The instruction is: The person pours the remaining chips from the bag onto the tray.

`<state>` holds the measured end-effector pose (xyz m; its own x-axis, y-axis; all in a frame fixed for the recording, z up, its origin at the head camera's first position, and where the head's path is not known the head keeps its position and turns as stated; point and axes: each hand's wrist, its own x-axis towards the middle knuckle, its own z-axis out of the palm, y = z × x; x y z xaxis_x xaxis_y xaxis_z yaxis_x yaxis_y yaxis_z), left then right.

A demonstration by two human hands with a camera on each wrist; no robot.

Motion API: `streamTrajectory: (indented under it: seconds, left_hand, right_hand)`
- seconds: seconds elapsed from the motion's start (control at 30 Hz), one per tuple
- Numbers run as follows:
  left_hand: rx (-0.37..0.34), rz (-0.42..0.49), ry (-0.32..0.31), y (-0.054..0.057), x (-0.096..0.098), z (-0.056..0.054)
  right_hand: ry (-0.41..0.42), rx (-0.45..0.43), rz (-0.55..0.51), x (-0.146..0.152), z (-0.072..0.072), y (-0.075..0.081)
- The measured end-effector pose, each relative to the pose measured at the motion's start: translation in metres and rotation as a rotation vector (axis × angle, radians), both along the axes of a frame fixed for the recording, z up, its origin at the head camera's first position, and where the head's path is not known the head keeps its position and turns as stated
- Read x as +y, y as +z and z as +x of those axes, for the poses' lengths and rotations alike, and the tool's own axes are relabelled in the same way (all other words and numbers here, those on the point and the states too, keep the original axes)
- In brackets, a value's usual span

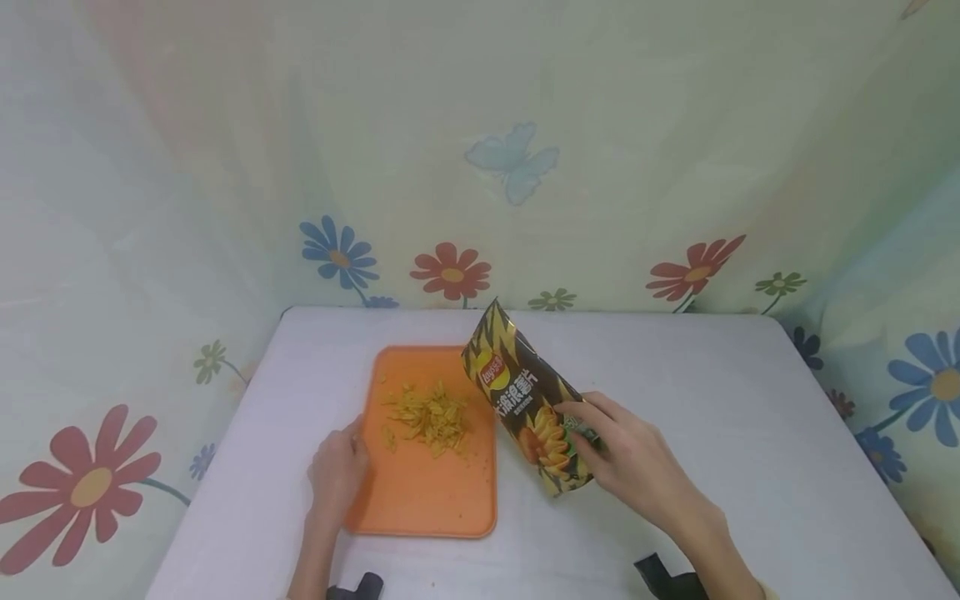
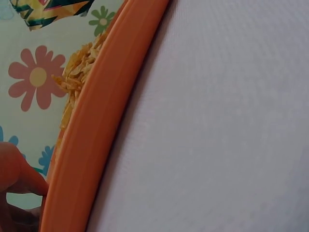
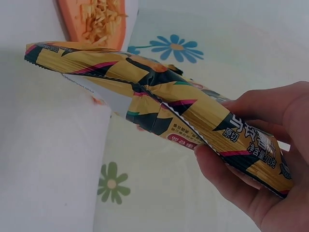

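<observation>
pinched between right-hand thumb and fingers [image 1: 585, 408]: crinkled, glossy black-and-gold chip bag [image 1: 525, 400], slanting across the upper right corner of a smooth orange tray [image 1: 420, 508], rectangular, round-cornered. gripped at its left rim by the curled left hand [image 1: 337, 467], lying on a white tabletop [image 1: 675, 375]. heaped on it, thin, jagged yellow chip pieces [image 1: 431, 417]. seen only from the right wrist: the bag's long seam. only from the left wrist: pieces poking above the tray's raised side wall.
</observation>
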<state>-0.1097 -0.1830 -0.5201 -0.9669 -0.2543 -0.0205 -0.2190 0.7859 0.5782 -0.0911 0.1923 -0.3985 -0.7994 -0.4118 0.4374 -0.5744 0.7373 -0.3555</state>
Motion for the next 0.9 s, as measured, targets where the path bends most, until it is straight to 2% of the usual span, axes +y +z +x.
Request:
streamTrajectory:
  seconds: [0.23,0.5,0.9]
  left_hand:
    - [0.001,-0.009,-0.008,0.003,0.001,-0.003]
    - [-0.016,-0.006,-0.003,0.005,-0.002,-0.004]
    - [-0.046,-0.006,0.001,0.002,-0.002,-0.001]
  right_hand:
    - [-0.103,-0.040,0.020,0.016,0.000,0.000]
    - [-0.151,0.008,0.030,0.034,0.003,-0.001]
    - [-0.252,-0.013,0.099,0.053,0.011,-0.001]
